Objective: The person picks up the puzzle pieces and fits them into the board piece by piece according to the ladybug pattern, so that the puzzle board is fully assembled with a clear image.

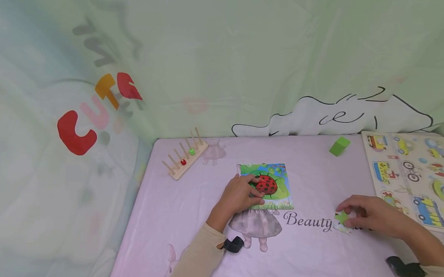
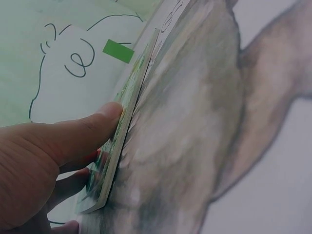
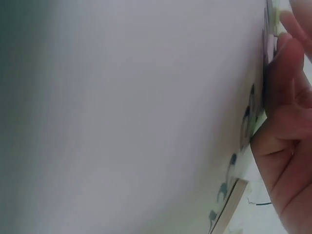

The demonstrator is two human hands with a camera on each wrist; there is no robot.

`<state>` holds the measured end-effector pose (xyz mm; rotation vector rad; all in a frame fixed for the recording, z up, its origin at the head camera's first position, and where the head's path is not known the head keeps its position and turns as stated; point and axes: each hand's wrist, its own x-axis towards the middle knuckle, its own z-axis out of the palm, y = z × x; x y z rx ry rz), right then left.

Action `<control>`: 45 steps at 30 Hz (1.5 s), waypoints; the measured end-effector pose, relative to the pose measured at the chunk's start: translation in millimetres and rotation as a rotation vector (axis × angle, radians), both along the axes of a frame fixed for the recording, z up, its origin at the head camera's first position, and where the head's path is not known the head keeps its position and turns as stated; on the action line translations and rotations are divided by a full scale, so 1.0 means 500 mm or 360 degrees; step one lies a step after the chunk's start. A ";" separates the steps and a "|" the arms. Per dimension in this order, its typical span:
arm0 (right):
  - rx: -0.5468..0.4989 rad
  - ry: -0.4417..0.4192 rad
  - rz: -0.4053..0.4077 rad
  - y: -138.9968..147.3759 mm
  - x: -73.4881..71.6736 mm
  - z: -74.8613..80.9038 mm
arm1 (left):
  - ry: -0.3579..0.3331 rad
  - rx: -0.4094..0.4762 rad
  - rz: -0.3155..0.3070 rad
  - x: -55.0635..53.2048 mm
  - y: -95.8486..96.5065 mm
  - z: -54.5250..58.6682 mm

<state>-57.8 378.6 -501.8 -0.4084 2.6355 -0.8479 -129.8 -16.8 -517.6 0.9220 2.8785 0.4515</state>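
A square ladybug picture puzzle (image 1: 283,193) lies flat on the table, its thin board edge (image 2: 117,161) showing in the left wrist view. My left hand (image 1: 238,193) rests on its left part with spread fingers, covering some of the picture; the thumb (image 2: 109,114) touches the top. To the right, my right hand (image 1: 371,215) pinches a small puzzle piece (image 1: 341,218), green with a pale lower part, between thumb and fingers at the tabletop. The right wrist view shows that hand (image 3: 287,122) at its right edge, with the piece mostly hidden.
A wooden peg rack (image 1: 189,162) with a red bead (image 1: 183,162) and a green bead (image 1: 192,152) stands at the back left. Toward the back right is a green block (image 1: 339,146). A wooden vehicle puzzle board (image 1: 402,185) lies at the far right, beside the right forearm.
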 end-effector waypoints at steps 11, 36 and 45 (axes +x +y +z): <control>0.0073 0.0060 -0.0095 -0.022 -0.009 0.004 | -0.0014 0.0006 0.0006 0.000 -0.003 0.001; -0.0310 -0.0033 -0.0345 -0.228 -0.072 0.019 | -0.0017 0.0009 -0.0004 -0.003 -0.002 0.002; -0.0266 -0.0060 -0.0383 -0.269 -0.089 0.035 | -0.0029 0.0010 -0.0002 -0.003 -0.002 0.000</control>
